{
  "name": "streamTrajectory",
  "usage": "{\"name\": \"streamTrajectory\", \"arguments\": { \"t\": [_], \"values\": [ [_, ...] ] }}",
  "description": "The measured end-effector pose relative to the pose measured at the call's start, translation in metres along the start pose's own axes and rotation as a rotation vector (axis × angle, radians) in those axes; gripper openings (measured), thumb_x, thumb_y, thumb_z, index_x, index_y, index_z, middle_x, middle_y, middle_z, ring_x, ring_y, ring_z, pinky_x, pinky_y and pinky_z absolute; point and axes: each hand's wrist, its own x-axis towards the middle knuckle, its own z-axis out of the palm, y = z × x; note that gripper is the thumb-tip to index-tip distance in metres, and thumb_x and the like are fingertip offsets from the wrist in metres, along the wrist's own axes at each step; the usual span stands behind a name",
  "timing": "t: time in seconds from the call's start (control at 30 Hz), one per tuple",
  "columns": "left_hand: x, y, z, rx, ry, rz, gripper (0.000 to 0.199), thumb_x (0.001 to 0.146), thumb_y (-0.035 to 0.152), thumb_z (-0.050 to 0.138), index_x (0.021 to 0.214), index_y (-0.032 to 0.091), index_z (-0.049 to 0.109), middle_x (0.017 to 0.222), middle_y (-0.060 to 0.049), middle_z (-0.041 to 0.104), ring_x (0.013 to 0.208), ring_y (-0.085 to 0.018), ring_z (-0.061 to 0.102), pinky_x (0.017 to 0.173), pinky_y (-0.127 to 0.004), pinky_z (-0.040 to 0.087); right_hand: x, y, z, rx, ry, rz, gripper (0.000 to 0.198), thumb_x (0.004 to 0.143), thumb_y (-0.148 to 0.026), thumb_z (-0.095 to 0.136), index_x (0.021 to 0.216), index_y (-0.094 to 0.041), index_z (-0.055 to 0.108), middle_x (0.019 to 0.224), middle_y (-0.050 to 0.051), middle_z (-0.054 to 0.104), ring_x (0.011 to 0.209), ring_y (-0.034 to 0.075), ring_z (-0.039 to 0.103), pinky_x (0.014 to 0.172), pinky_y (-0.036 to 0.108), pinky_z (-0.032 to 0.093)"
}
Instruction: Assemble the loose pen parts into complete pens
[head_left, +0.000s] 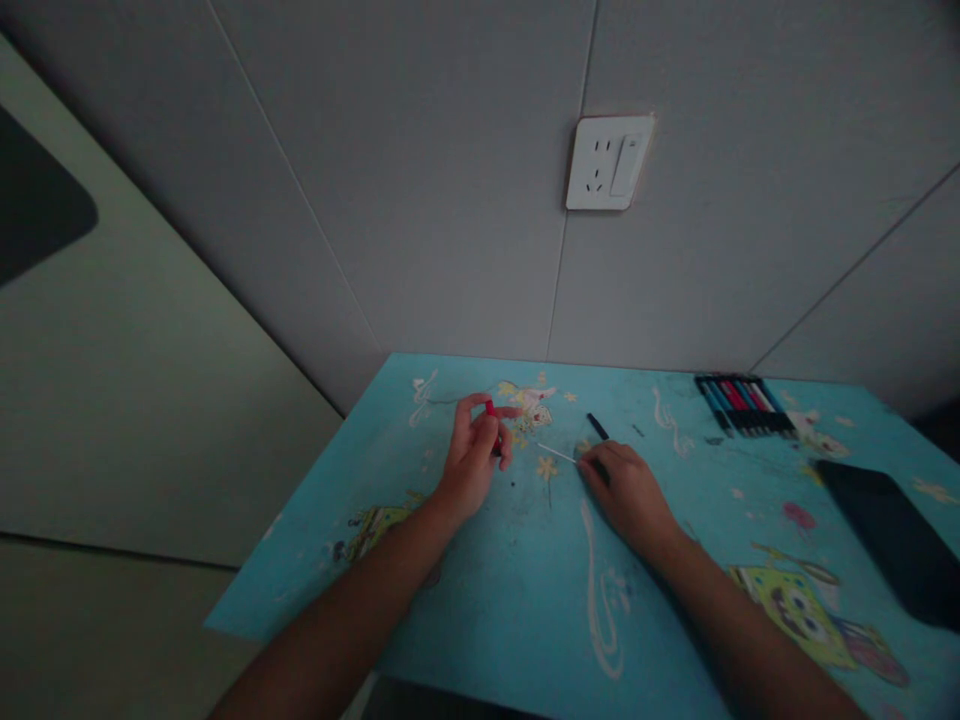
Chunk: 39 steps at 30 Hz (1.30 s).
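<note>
My left hand [474, 455] is raised a little over the blue table, its fingers closed around a short red pen piece [491, 409] with a dark lower end. The pen piece stands roughly upright between thumb and fingers. My right hand [628, 490] rests on the table, pinching one end of a thin white stick [557, 453] like a pen refill, which points left toward my other hand. Just beyond the right fingers lies a black pen-like piece [598, 427]; I cannot tell whether the hand touches it.
On the blue patterned tabletop [495, 610], a dark case with several coloured pens [742, 402] lies at the back right. A black flat tablet-like object [889, 535] is at the right. Behind the table rises a grey wall with a white socket plate [610, 163].
</note>
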Motion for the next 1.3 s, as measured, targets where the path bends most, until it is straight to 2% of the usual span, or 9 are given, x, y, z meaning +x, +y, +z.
{"name": "streamTrajectory", "arguments": {
  "t": [0.27,0.43,0.53,0.6,0.7,0.8,0.97,1.2,1.3],
  "values": [
    [0.006,-0.008,-0.005,-0.108,-0.008,-0.138,0.036,0.088,0.043,0.061,0.116,0.027,0.045,0.115,-0.008,0.065,0.064,-0.011,0.062,0.053,-0.022,0.047,0.001,0.001,0.0,0.006,0.017,0.021,0.02,0.094,-0.029,0.049,0.089,-0.018,0.065,0.087,0.008,0.066,0.085,0.023,0.061,0.082,0.036,0.046],
    [0.012,-0.018,-0.02,-0.166,0.09,-0.314,0.032,0.084,0.041,0.065,0.106,0.021,0.053,0.101,-0.008,0.069,0.053,-0.007,0.058,0.049,-0.018,0.045,-0.001,0.003,0.003,0.072,0.008,0.098,0.023,0.096,-0.03,0.045,0.095,-0.019,0.064,0.088,0.007,0.068,0.082,0.022,0.063,0.078,0.035,0.048],
    [0.012,-0.018,-0.024,-0.025,-0.012,-0.389,0.031,0.084,0.04,0.065,0.107,0.022,0.056,0.095,-0.006,0.069,0.051,-0.007,0.057,0.047,-0.018,0.043,-0.001,0.002,0.0,0.144,0.044,0.1,0.025,0.096,-0.031,0.043,0.102,-0.019,0.064,0.095,0.008,0.069,0.086,0.022,0.064,0.081,0.036,0.049],
    [0.011,-0.014,-0.024,0.206,-0.137,-0.3,0.029,0.084,0.037,0.065,0.108,0.022,0.06,0.096,-0.006,0.068,0.057,-0.01,0.059,0.049,-0.02,0.044,0.0,0.0,-0.006,0.195,0.08,0.057,0.027,0.097,-0.031,0.043,0.107,-0.02,0.065,0.099,0.009,0.068,0.091,0.023,0.064,0.084,0.036,0.049],
    [0.007,-0.007,-0.02,0.57,-0.295,-0.016,0.019,0.084,0.028,0.066,0.102,0.022,0.068,0.099,-0.007,0.068,0.083,-0.016,0.063,0.074,-0.026,0.049,0.0,-0.005,-0.018,0.236,0.123,-0.013,0.027,0.097,-0.03,0.042,0.106,-0.021,0.066,0.1,0.009,0.067,0.094,0.023,0.063,0.086,0.037,0.049],
    [0.003,-0.005,-0.015,0.716,-0.406,0.101,0.02,0.086,0.023,0.062,0.104,0.025,0.071,0.102,-0.007,0.069,0.097,-0.021,0.061,0.09,-0.032,0.043,-0.001,-0.01,-0.025,0.238,0.159,-0.039,0.026,0.097,-0.029,0.042,0.103,-0.022,0.066,0.099,0.01,0.065,0.094,0.023,0.061,0.088,0.038,0.049],
    [0.001,-0.006,-0.015,0.697,-0.436,0.112,0.021,0.087,0.025,0.061,0.105,0.026,0.071,0.1,-0.007,0.07,0.095,-0.023,0.061,0.089,-0.033,0.043,-0.003,-0.009,-0.025,0.233,0.177,-0.048,0.027,0.097,-0.029,0.042,0.104,-0.021,0.066,0.099,0.01,0.063,0.094,0.024,0.061,0.087,0.039,0.05],
    [-0.002,-0.011,-0.018,0.935,-0.601,0.305,0.027,0.092,0.025,0.052,0.114,0.028,0.066,0.103,-0.006,0.07,0.095,-0.022,0.064,0.085,-0.033,0.048,-0.006,-0.012,-0.018,0.2,0.075,-0.181,0.022,0.096,-0.025,0.046,0.106,-0.023,0.066,0.1,0.009,0.066,0.097,0.023,0.06,0.089,0.039,0.048],
    [-0.005,-0.014,-0.016,1.004,-0.637,0.35,0.027,0.092,0.023,0.053,0.115,0.029,0.066,0.102,-0.007,0.07,0.094,-0.022,0.065,0.085,-0.033,0.048,-0.009,-0.019,-0.012,0.225,0.049,-0.172,0.02,0.095,-0.025,0.05,0.111,-0.024,0.063,0.1,0.007,0.068,0.095,0.022,0.062,0.088,0.039,0.048]
  ]
}}
